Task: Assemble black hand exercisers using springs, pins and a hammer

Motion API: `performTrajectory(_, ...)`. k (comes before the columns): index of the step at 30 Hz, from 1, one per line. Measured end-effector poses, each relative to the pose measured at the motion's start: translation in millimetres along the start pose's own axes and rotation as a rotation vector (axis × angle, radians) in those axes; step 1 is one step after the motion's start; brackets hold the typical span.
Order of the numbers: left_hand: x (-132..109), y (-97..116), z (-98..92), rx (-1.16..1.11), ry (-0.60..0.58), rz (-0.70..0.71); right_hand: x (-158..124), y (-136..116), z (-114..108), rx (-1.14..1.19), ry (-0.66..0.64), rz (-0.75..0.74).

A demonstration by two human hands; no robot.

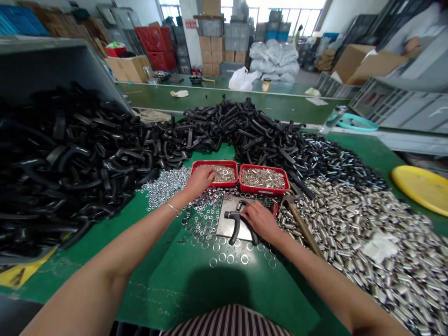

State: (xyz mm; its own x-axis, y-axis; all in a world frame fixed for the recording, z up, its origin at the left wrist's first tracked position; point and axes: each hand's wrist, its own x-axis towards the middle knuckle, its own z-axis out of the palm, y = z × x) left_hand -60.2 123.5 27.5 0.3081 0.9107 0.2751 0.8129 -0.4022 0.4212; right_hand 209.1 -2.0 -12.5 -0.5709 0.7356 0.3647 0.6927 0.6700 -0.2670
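My left hand (202, 179) reaches into the left red tray (192, 173), its fingers bent together over the small metal parts (224, 173); what they pinch is too small to tell. My right hand (259, 218) is closed on a curved black handle (251, 229) with a metal end, partly hidden by the fingers. Beside it, a second black handle (236, 228) rests on a square metal plate (224, 226). Metal rings (230, 258) lie in front of the plate. Small pins (264, 178) fill the right red tray (252, 188).
Black handles (217, 123) are heaped behind the trays and in a tipped grey bin (42, 46) at left. Metal sleeves (336, 219) and a hammer (304, 226) lie at right. Shiny nuts (168, 184) spread at left. A yellow lid (420, 186) sits at far right.
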Motion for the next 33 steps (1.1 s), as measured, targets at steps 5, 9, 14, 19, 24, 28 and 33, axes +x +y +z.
performTrajectory(5, 17, -19, 13.7, 0.055, -0.023, -0.033, 0, -1, 1, -0.028, -0.061, -0.048)
performTrajectory(9, 18, -21, 17.2, 0.034, -0.007, -0.054, -5, -1, -10, 0.064, -0.085, -0.071)
performTrajectory(14, 16, -21, 18.5, 0.016, 0.013, -0.108, -53, 16, -53, -0.051, 0.069, 0.208)
performTrajectory(19, 10, -18, 21.7, -0.003, 0.119, -0.139, -121, 39, -81, -0.405, -0.017, 0.480)
performTrajectory(24, 5, -16, 19.4, -0.145, 0.214, -0.196, -121, 52, -87, -0.428, -0.154, 0.584)
performTrajectory(28, 7, -19, 15.0, -0.206, 0.250, -0.233, -111, 50, -113, -0.171, -0.071, 0.792)
performTrajectory(33, 9, -21, 13.3, -0.328, 0.254, -0.266, -105, 2, -126, 0.289, -0.082, 0.793)
